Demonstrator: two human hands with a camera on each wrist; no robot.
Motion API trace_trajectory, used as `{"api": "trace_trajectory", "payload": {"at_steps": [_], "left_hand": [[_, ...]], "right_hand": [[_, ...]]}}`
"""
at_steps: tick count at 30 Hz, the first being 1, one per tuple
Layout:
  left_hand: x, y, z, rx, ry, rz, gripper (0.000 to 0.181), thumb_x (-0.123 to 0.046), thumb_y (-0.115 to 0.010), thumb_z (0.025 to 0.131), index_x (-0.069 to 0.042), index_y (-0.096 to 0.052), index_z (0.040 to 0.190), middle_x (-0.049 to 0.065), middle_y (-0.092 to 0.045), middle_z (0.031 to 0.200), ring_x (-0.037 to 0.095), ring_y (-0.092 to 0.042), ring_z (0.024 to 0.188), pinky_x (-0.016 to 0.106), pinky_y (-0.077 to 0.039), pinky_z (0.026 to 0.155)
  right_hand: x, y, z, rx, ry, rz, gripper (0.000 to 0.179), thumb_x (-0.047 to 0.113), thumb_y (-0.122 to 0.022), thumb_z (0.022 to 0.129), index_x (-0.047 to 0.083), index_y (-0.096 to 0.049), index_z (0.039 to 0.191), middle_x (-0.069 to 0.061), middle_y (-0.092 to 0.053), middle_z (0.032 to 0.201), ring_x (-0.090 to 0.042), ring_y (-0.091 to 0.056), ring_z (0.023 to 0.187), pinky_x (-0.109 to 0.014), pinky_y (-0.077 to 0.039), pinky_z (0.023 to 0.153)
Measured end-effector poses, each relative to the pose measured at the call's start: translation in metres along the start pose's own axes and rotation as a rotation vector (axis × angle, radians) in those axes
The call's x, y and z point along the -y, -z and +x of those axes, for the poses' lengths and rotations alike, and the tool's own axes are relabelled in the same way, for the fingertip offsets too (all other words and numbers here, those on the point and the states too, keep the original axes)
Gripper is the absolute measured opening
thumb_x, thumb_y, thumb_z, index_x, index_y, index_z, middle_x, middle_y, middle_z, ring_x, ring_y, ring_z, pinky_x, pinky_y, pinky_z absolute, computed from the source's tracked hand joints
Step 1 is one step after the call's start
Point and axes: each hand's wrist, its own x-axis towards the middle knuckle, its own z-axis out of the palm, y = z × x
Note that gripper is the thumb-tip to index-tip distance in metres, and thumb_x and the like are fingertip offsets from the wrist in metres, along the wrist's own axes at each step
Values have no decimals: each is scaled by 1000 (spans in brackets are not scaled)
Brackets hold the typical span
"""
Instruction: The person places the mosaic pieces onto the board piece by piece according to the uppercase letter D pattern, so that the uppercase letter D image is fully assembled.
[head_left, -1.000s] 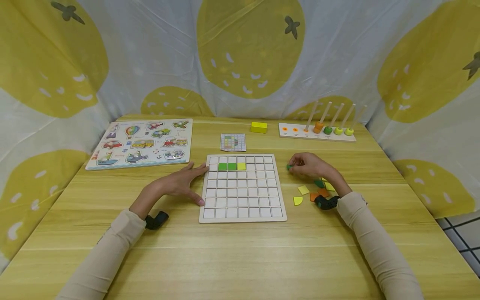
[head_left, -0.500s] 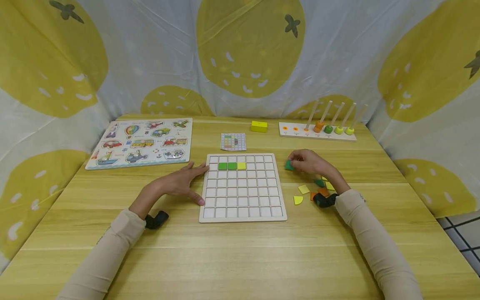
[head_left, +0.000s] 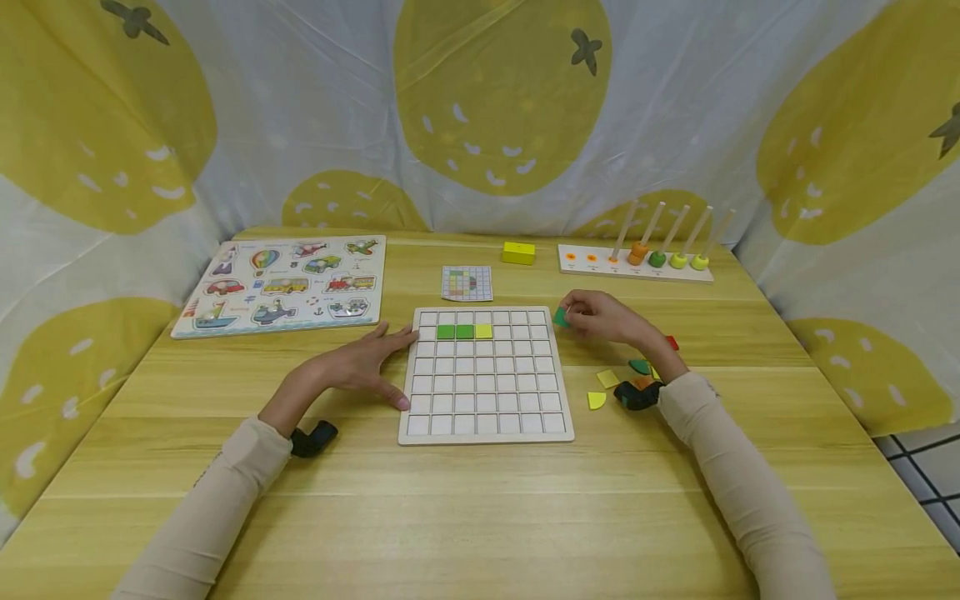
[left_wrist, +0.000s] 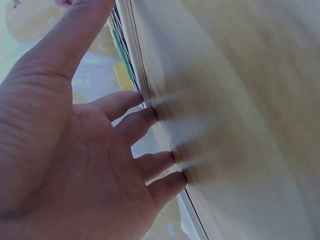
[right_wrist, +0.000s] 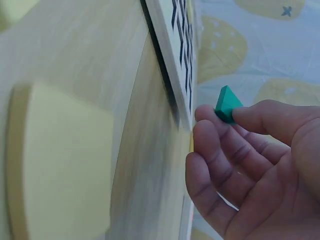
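Right hand (head_left: 602,317) grasping a green piece (right_wrist: 228,106), left hand (head_left: 358,365) touching a grid board (head_left: 484,385)

Nearest, 2 beige sleeves (head_left: 206,504) are crossing the near part of the table (head_left: 480,517), and a black device (head_left: 313,440) is sitting at each wrist.

Between the board and the table's right edge, loose flat pieces are lying: a yellow quarter-circle (head_left: 596,401), a yellow square (head_left: 607,380), an orange piece (head_left: 643,383) partly hidden by the right wrist's device, a dark green piece (head_left: 640,367), and, farther off, a red piece (head_left: 672,342) partly covered by the right arm.

Midway across the table, the grid board is lying flat. In its 2nd row from the far edge, 2 green tiles (head_left: 446,332) and 1 yellow tile (head_left: 483,332) are filling the 2nd, 3rd and 4th squares from the left. The left hand is grasping nothing; its fingers are spreading, with thumb and fingertips touching the board's left edge. The right hand is pinching the green piece between thumb and fingers, holding it off the table just beside the board's far right corner.

Beyond, a small patterned card (head_left: 467,283) is lying between the board and the table's far edge. A vehicle puzzle (head_left: 316,288) is occupying the far left corner. Along the far edge, a yellow block (head_left: 518,253) is resting near the middle, and a peg rack (head_left: 611,272) is standing toward the far right corner. Behind, a fruit-printed curtain (head_left: 360,108) is hanging.
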Motion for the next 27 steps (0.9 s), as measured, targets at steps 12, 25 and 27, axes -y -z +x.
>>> {"api": "trace_trajectory", "payload": {"at_steps": [12,25,27], "left_hand": [[0,0,0,-3,-14,-3,113,-54,-80,69,-10,-19,154,15,-9,160,47,8,143,68,-9,109],[1,0,1,-1,-11,-2,114,-55,-79,69,-11,-19,154,14,-8,160,46,8,143,68,-10,108],[0,0,0,-1,-9,-2,114,-56,-79,68,-11,-19,154,13,-8,161,45,8,144,67,-10,109]], "right_hand": [[15,-19,20,72,104,63,28,8,-53,98,-4,-54,123,-22,-63,91,-25,-58,74,-29,-50,66],[25,-38,33,160,111,63,27,8,-53,98,-2,-55,123,-18,-69,92,-24,-63,76,-30,-50,65],[27,-41,35,173,101,62,26,6,-52,98,-3,-54,123,-17,-69,89,-23,-61,72,-28,-49,63]]}}
